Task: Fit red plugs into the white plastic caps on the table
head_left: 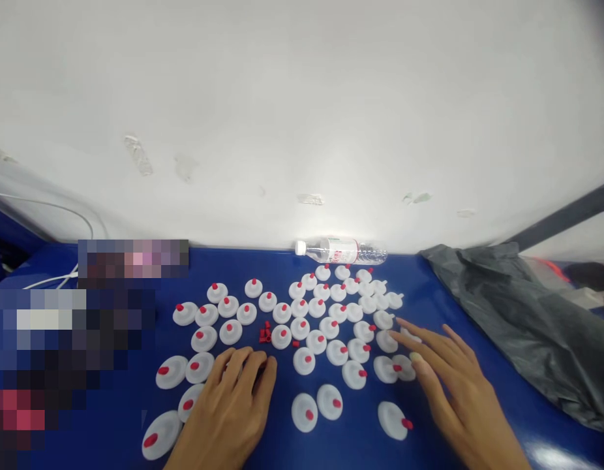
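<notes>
Several round white discs, most with a red cap on a short stem, lie spread over the blue table. A few discs at the right show bare white stems. Near the middle is a small group of loose red caps. My left hand is over the discs at the lower left, fingers bent downward; its fingertips and whatever is under them are hidden. My right hand reaches in from the lower right with its fingers apart, its fingertips beside the discs at the right edge of the group.
A clear plastic bottle lies on its side against the white wall. Dark grey sheeting covers the table's right side. White cables run at the far left, where part of the view is pixelated.
</notes>
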A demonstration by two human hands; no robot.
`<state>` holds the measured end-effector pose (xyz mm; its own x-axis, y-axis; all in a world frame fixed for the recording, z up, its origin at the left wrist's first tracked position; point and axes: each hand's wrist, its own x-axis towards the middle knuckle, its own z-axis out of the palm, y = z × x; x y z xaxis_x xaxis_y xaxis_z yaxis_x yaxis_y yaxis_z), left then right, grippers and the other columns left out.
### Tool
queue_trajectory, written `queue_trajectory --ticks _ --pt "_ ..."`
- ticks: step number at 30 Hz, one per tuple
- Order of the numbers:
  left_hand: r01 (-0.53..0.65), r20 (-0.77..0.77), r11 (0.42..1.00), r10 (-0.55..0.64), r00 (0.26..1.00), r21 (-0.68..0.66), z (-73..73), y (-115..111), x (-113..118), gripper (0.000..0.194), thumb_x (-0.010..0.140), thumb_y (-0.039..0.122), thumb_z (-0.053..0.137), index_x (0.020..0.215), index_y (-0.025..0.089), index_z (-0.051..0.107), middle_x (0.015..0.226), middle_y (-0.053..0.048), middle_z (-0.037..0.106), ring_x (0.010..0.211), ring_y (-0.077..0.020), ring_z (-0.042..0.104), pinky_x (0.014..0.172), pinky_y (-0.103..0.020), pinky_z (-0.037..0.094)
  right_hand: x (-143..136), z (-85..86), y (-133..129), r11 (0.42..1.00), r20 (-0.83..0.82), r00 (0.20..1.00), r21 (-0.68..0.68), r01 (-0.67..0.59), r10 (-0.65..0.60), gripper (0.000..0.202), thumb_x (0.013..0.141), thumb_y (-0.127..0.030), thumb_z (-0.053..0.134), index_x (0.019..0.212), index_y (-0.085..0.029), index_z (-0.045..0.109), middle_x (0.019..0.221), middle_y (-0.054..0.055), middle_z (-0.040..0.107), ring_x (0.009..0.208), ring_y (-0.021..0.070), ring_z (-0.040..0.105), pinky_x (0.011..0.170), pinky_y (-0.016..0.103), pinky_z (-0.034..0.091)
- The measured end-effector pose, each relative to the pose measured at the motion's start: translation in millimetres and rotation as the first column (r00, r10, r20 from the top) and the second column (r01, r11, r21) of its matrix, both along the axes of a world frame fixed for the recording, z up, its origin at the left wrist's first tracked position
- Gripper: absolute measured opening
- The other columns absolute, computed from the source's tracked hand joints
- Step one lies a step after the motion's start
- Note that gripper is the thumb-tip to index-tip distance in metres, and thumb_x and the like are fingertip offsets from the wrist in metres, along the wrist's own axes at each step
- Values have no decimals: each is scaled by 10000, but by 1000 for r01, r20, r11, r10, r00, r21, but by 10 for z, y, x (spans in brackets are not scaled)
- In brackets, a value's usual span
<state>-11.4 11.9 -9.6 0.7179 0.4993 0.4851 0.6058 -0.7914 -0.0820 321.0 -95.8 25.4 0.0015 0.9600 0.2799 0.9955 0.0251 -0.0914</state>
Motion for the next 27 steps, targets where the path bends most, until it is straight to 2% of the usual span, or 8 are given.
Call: queue_trajectory --ticks 4,8,14,17,19,22,25,27 --pt "12 45 1000 -11 999 -25 19 -12 9 353 939 -18 411 1137 114 672 1095 -121 665 1065 -310 570 963 -491 454 65 25 72 997 34 998 -39 59 -58 474 1059 -373 347 1529 -351 411 1511 -7 548 1428 289 446 1189 628 255" --pt "73 124 996 -65 990 -60 84 -18 18 389 947 -26 423 1231 122 645 1110 -107 664 1076 -290 568 993 -489 433 76 49 161 990 53 998 -138 27 -19 523 1069 -378 336 1588 -332 291 1518 -16 545 1498 276 347 1218 658 180" --pt "191 226 977 -167 960 -92 73 -33 -11 402 963 -1 427 1255 140 667 1108 -94 689 1088 -267 565 1021 -481 390 59 59 220 978 9 1000 -205 19 -18 469 1074 -363 330 1538 -370 393 1512 -28 548 1501 278 355 1211 682 196" --pt "234 318 965 -187 929 -115 68 -46 -23 364 988 49 436 1231 154 686 1118 -87 713 1098 -258 584 1027 -477 394 57 114 186 995 -24 1000 -102 -16 14 444 1064 -358 358 1493 -331 466 1458 14 605 1445 287 448 1207 673 223" --pt "232 366 965 -172 914 -125 91 -51 -22 348 983 45 470 1190 194 707 1089 -66 723 1076 -235 600 1002 -448 416 4 183 133 998 -65 998 69 -10 15 399 1044 -375 424 1416 -291 541 1385 47 658 1374 288 533 1208 634 268" --pt "219 416 962 -134 900 -164 153 -60 -18 332 951 15 549 1132 231 725 1035 -42 736 1030 -213 617 954 -416 450 -221 282 49 959 -145 989 282 43 -2 256 996 -331 552 1230 -270 637 1228 59 722 1218 256 655 1113 461 478" --pt "270 471 943 -152 869 -194 209 -81 -21 311 937 23 607 1160 213 712 1073 -37 759 1064 -218 624 918 -378 501 -588 310 31 962 -180 962 221 -162 203 208 984 -241 572 1175 -270 650 1138 47 750 1040 195 740 884 262 609" --pt "320 517 921 -168 840 -222 231 -100 -23 289 950 34 601 1162 200 707 1093 -27 771 1097 -210 629 910 -348 539 -831 289 63 927 -249 898 199 -319 363 204 957 -205 624 1154 -259 620 1076 21 770 992 178 755 899 250 608"
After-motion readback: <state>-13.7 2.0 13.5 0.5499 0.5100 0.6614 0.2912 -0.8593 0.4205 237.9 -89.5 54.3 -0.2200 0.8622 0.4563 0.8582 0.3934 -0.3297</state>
